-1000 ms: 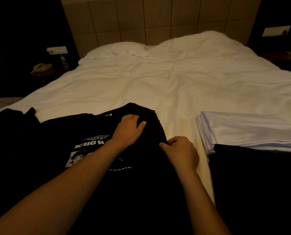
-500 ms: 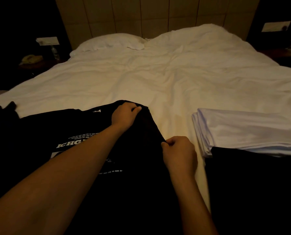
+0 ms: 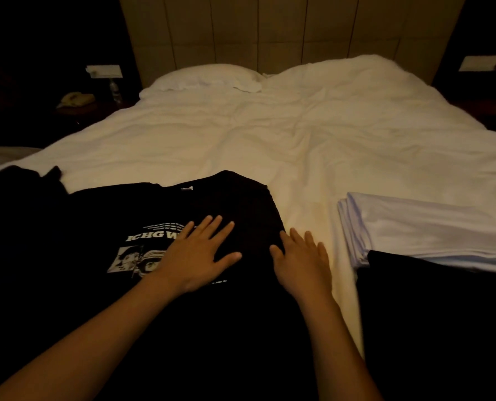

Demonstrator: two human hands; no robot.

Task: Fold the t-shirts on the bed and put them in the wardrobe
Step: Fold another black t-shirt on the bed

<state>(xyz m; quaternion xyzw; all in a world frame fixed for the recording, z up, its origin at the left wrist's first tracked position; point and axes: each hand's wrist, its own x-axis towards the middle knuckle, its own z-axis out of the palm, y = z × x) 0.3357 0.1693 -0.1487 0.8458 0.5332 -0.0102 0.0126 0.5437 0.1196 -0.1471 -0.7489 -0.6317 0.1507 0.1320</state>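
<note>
A dim bedroom, with a padded headboard behind a wide bed under a rumpled white cover. Taking the black shirt as the landmark: far to its left, beyond the bed's edge, a nightstand carries a phone and a bottle. Just left of the shirt lies another dark garment, too shadowed to make out. The shirt itself lies spread print-up on the near part of the bed, its collar toward the pillow, and its right side seems to be turned in along a straight edge.

The left hand lies flat on the shirt's chest, fingers straight and spread wide, partly covering the white print. The right hand lies flat too, fingers straight and slightly spread, on the shirt's right edge with its outer fingers over the white cover. Neither hand holds anything; both forearms reach in from below, low and nearly level.

Right of the shirt, well apart across a strip of bare cover, sits a folded white stack, and a folded black piece overlaps its near edge.

The shirt looks light, limp and soft, likely to creep and wrinkle when dragged. Pinching it at a shoulder seam and the hem on one side should give the cleanest fold line.
</note>
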